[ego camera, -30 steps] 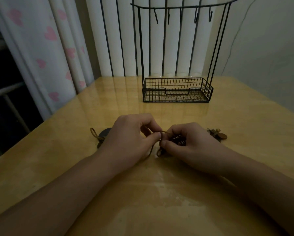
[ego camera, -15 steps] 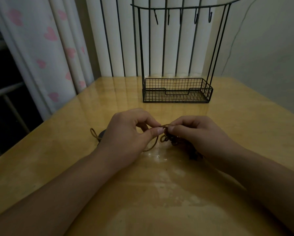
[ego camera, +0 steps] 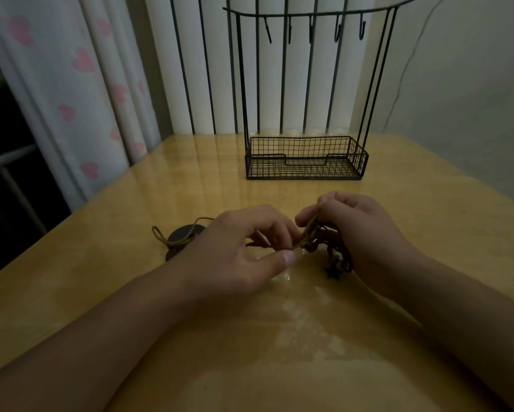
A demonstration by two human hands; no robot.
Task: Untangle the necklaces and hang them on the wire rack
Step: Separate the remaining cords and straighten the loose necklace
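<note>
- Pinching a tan cord point(ego camera: 307, 233) between thumb and fingers, the right hand point(ego camera: 365, 233) is raised slightly above the tabletop point(ego camera: 294, 337), closed on the cord's upper part.
- Just left of it, the left hand point(ego camera: 237, 257) nips the same cord lower down between thumb and fingertips, where the strands meet in a knot.
- Below the right hand, a dark tangle of necklaces point(ego camera: 336, 260) hangs down to the tabletop, touching it; how many strands it holds is too dim to tell.
- Left of the left hand, the cord runs out across a dark round disc point(ego camera: 184, 234) lying flat and ends in a small loop point(ego camera: 157, 233).
- Beyond both hands, well apart, stands the wire rack point(ego camera: 306, 156), upright, with a mesh basket at its foot and a row of hooks point(ego camera: 310, 31) along its top bar, nothing hanging on them.
</note>
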